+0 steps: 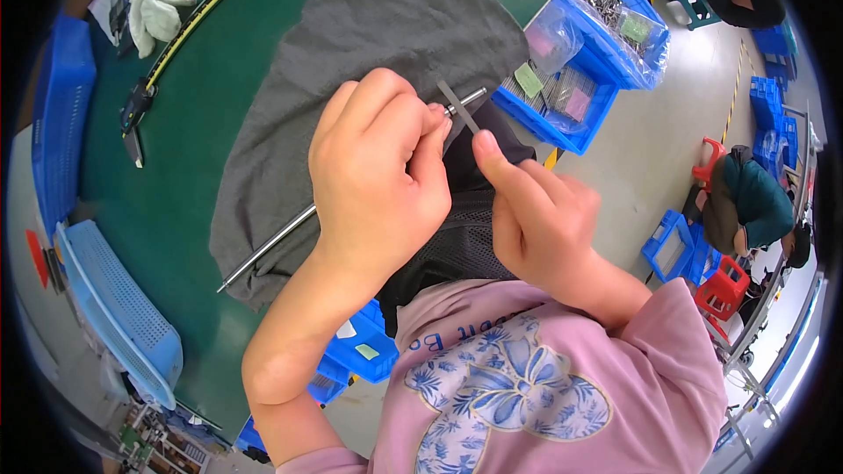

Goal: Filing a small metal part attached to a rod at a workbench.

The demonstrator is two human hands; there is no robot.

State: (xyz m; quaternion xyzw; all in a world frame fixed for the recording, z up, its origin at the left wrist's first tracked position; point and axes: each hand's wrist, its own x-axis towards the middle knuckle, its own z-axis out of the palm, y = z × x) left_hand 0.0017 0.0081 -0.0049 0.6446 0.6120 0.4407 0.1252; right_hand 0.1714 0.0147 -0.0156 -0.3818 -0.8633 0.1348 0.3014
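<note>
My left hand (382, 167) is closed around a thin shiny metal rod (268, 248). The rod slants from the lower left up to the right, and its far end sticks out past my fingertips. In my right hand (544, 219) is a narrow flat grey file (458, 108), gripped at its near end with the thumb along it. The file crosses the rod close to the rod's upper end; whether the two touch is hard to tell. Under the rod a dark grey cloth (290, 132) lies spread over the green tabletop (202, 158).
A long yellow-and-black measuring tool (136, 110) and white gloves (155, 9) lie at the far left. Light-blue baskets (118, 307) line the left edge. Blue bins (588, 136) of metal parts stand right of the table. Beyond, a person (760, 197) sits near red stools (724, 290).
</note>
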